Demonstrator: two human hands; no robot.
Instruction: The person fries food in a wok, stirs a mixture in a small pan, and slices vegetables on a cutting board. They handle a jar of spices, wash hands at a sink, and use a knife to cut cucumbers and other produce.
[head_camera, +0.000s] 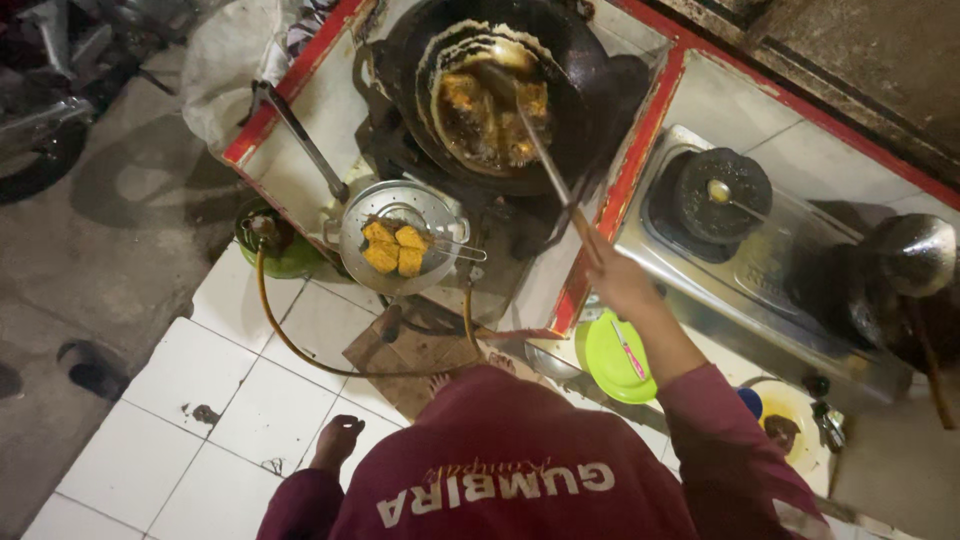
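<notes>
- The skimmer (545, 160) runs as one long thin handle from the right hand (618, 280) at frame centre up and to the left, its far end down in the wok (600, 70) at the top of the frame.
- The right hand is closed around the skimmer's lower end; the arm reaches up from the lower right.
- The left hand (338, 440) hangs low at the lower left over the white floor tiles (180, 400), well apart from the skimmer; whether it is open or curled I cannot tell.
- One wok, dark, with browned pieces frying in oil.
- One metal strainer (400, 235) left of centre, just below the wok, holding about four golden fried pieces (393, 247).
- One green plate (610, 360) just below the right hand.
- One stove (760, 290) on the bench at the right, carrying one small dark pan (720, 195) with a spoon in it.
- One green gas cylinder (275, 245) at the left, one hose curving from it.
</notes>
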